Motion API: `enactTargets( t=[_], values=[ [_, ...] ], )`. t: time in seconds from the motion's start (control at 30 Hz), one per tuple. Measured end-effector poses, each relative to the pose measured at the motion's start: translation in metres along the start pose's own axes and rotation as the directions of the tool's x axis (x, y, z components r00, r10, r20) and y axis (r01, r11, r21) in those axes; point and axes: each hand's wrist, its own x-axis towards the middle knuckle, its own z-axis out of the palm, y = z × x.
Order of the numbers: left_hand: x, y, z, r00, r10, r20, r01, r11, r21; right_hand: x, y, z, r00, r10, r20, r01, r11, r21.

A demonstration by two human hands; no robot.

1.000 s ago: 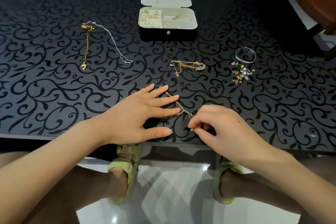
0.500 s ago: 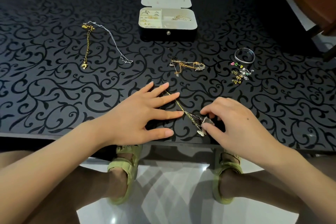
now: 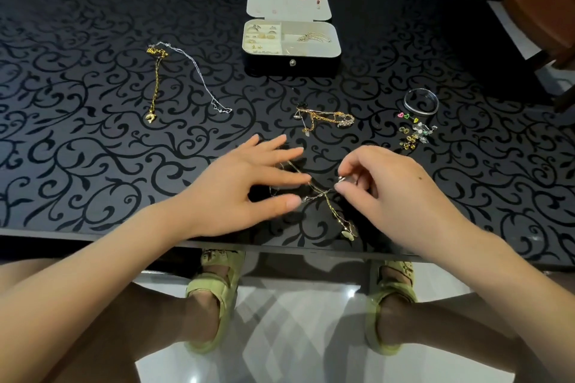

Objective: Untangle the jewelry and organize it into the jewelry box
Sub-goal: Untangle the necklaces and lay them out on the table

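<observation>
Head view: your left hand is flat, fingers straight and spread, fingertips over one end of the tangled chain on the table; can't tell if they touch it. Your right hand pinches a small silver piece of that chain between thumb and forefinger, near the left fingertips. The chain runs between both hands, and its butterfly pendant lies just below your right thumb. Beyond the fingertips sits a second gold tangle, then the jewelry box, lid open. Gold chain and silver chain lie well beyond your left hand, off to its left. Bangle and small earrings lie beyond your right hand.
</observation>
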Motion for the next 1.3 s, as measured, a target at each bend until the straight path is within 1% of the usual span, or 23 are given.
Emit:
enactTargets(
  t=[0.07, 0.13, 0.2, 0.27, 0.37, 0.47, 0.6, 0.7, 0.87, 0.93, 1.0, 1.07, 1.2, 1.3],
  values=[
    [-0.001, -0.004, -0.007, 0.991, -0.057, -0.125, 0.065, 0.996, 0.065, -0.007, -0.016, -0.002, 0.998, -0.057, -0.017, 0.058, 0.995, 0.076],
    [-0.003, -0.010, -0.014, 0.977, -0.070, -0.203, 0.105, 0.981, 0.166, -0.012, -0.027, 0.001, 0.996, -0.092, 0.015, 0.090, 0.989, 0.117],
    [-0.007, -0.013, -0.018, 0.970, -0.067, -0.234, 0.123, 0.965, 0.233, -0.013, -0.030, 0.009, 0.991, -0.124, 0.049, 0.118, 0.987, 0.109],
    [-0.010, -0.015, -0.018, 0.969, -0.051, -0.243, 0.116, 0.958, 0.261, -0.013, -0.028, 0.020, 0.987, -0.145, 0.068, 0.141, 0.988, 0.064],
    [-0.011, -0.016, -0.015, 0.975, -0.013, -0.224, 0.080, 0.952, 0.295, -0.013, -0.021, 0.030, 0.983, -0.158, 0.097, 0.160, 0.987, -0.012],
    [-0.012, -0.017, -0.013, 0.979, 0.016, -0.201, 0.048, 0.950, 0.309, -0.014, -0.015, 0.031, 0.981, -0.160, 0.110, 0.164, 0.986, -0.029],
    [-0.015, -0.018, -0.011, 0.984, 0.046, -0.170, 0.021, 0.929, 0.370, -0.022, -0.002, 0.027, 0.992, -0.117, 0.054, 0.121, 0.990, -0.075],
    [-0.019, -0.019, -0.011, 0.985, 0.061, -0.159, 0.015, 0.900, 0.436, -0.026, 0.012, 0.023, 0.996, -0.072, 0.060, 0.078, 0.992, -0.099],
    [-0.026, -0.016, -0.012, 0.994, 0.046, -0.101, 0.013, 0.855, 0.519, -0.007, 0.032, 0.010, 0.998, 0.009, 0.057, -0.001, 0.991, -0.131],
    [-0.028, -0.018, -0.012, 0.997, 0.033, -0.064, 0.009, 0.822, 0.569, 0.005, 0.035, 0.007, 0.999, 0.021, 0.038, -0.013, 0.980, -0.199],
    [-0.029, -0.022, -0.014, 0.999, 0.012, -0.039, 0.014, 0.792, 0.610, 0.017, 0.031, 0.009, 1.000, 0.000, -0.010, -0.003, 0.963, -0.271],
    [-0.029, -0.026, -0.017, 1.000, -0.004, -0.020, 0.016, 0.768, 0.640, 0.029, 0.018, 0.014, 0.997, -0.062, -0.046, 0.048, 0.964, -0.260],
    [-0.027, -0.031, -0.023, 0.999, -0.035, 0.003, 0.024, 0.732, 0.680, 0.054, -0.014, 0.032, 0.983, -0.181, -0.019, 0.176, 0.970, -0.167],
    [-0.026, -0.033, -0.027, 0.999, -0.052, -0.012, 0.045, 0.711, 0.701, 0.073, -0.026, 0.043, 0.978, -0.207, 0.022, 0.208, 0.969, -0.133]
  ],
)
